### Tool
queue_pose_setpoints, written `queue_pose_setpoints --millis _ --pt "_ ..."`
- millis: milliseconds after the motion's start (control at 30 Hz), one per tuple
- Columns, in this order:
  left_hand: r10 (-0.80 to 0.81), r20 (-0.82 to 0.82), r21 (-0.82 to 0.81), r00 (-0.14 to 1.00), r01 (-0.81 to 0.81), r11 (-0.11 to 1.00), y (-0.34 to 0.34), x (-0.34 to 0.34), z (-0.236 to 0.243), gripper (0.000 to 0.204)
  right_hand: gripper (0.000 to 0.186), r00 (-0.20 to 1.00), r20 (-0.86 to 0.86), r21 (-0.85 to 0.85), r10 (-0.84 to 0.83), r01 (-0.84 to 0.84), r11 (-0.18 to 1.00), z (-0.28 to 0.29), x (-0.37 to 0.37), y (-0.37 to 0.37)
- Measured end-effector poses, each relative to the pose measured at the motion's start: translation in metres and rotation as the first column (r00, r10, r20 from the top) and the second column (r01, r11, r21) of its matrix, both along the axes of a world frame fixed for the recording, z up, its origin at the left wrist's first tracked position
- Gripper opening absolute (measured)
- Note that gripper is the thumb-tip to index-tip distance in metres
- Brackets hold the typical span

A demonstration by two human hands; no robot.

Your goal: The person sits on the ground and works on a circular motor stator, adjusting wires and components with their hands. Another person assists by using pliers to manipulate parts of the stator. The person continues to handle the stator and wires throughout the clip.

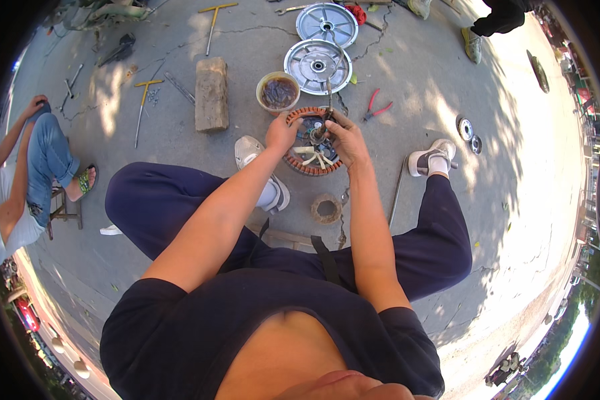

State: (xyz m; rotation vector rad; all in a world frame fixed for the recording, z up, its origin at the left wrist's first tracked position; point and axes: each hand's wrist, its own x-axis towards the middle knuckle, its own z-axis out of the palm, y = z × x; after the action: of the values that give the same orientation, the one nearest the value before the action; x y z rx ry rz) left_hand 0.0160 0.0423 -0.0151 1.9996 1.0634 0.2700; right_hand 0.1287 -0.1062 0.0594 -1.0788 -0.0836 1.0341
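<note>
Item one, the stator ring (313, 171): rim of orange-brown windings, pale strips inside, lying between our shoes over the ground (173, 143); whether it rests there or is lifted slightly, we cannot tell. Being round, it shows no long axis.

Item two, the dark rod (329, 93): slender, upright or tilted at the ring's far right part, its long axis running away from us; its lower end meets the ring's inside.

Hands: our left hand (281, 135) has its fingers clasped on the ring's upper-left rim. Our right hand (349, 141) pinches the rod with its fingers, and is the nearer to it; the ring lies left of and below these fingers, between the two hands.

Adjacent: one bowl (259, 93), dark brown contents, just beyond the left hand. Two spoked metal covers (318, 65), one behind the other, directly beyond the rod and closest to standing in its way. One pair of red-handled pliers (377, 107), to the right, apart. One brown ring-shaped piece (326, 209), nearer our body.

Outlying: one rough block (211, 95), left of the bowl; two yellow T-handled tools (142, 110), toward the ground's left edge; two small discs (466, 127), toward its sunlit right edge; one seated person (50, 157), far left.
</note>
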Motion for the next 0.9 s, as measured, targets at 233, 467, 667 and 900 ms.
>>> queue_pose_setpoints --millis 233,467,667,900 --pt "-0.019 -0.060 -0.055 0.998 0.016 0.998 -0.001 0.006 0.008 0.054 0.044 0.935 0.347 -0.107 0.072 -0.037 0.994 0.001 0.002 -0.003" --pt "-0.019 -0.066 0.012 0.998 0.020 1.000 -0.001 0.011 0.003 0.058 0.041 0.902 0.432 -0.124 0.008 0.051 0.991 -0.006 0.001 -0.002" --pt "-0.052 -0.014 0.007 0.999 0.052 0.999 0.002 0.008 -0.001 0.056 0.037 0.901 0.415 -0.181 0.126 -0.054 0.982 -0.018 0.001 -0.008" --pt "-0.041 -0.004 0.030 0.999 0.041 0.999 0.002 0.008 0.004 0.054 0.038 0.839 0.518 -0.293 0.167 -0.010 0.956 -0.040 -0.007 -0.012"
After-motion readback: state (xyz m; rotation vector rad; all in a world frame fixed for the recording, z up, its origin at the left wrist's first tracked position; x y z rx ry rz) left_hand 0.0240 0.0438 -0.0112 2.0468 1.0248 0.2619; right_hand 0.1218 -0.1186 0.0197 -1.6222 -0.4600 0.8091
